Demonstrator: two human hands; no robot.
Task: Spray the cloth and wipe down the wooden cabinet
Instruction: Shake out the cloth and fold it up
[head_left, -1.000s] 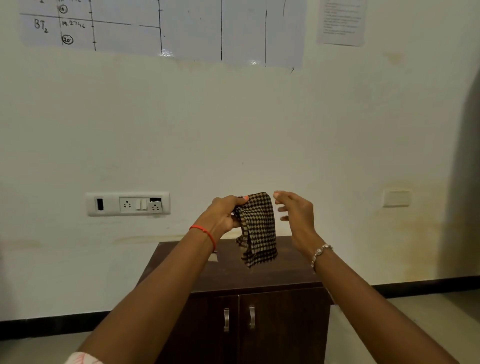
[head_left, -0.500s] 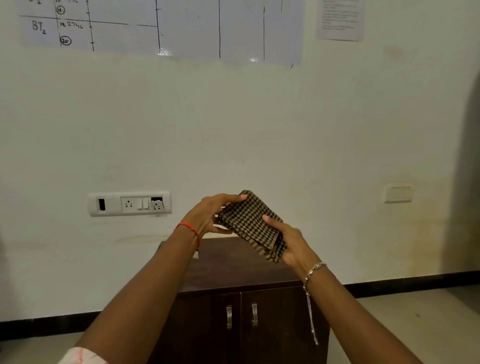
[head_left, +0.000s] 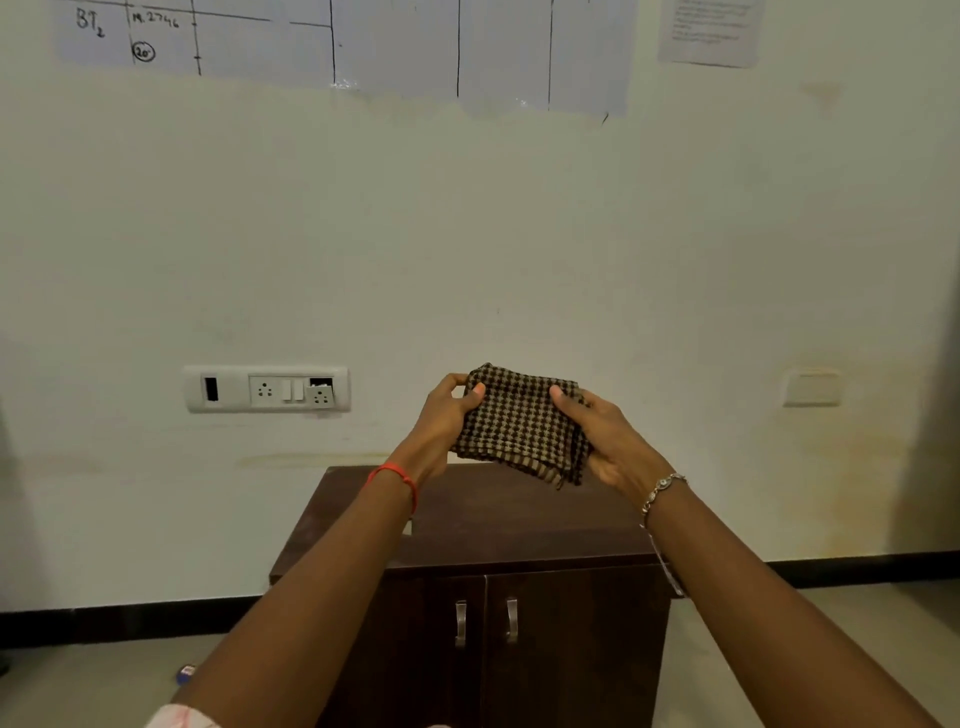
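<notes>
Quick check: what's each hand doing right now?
Left hand: grips the checked cloth at its left edge.
Right hand: holds the same cloth at its right side.

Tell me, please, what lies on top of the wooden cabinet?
The cabinet top shows bare dark wood and a small pale object beside the left forearm, too hidden to identify. The cloth is held above it in the left hand and right hand; the arms cover the rest.

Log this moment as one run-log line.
left hand grips cloth | right hand grips cloth | cloth folded, held above cabinet | wiping not started
</notes>
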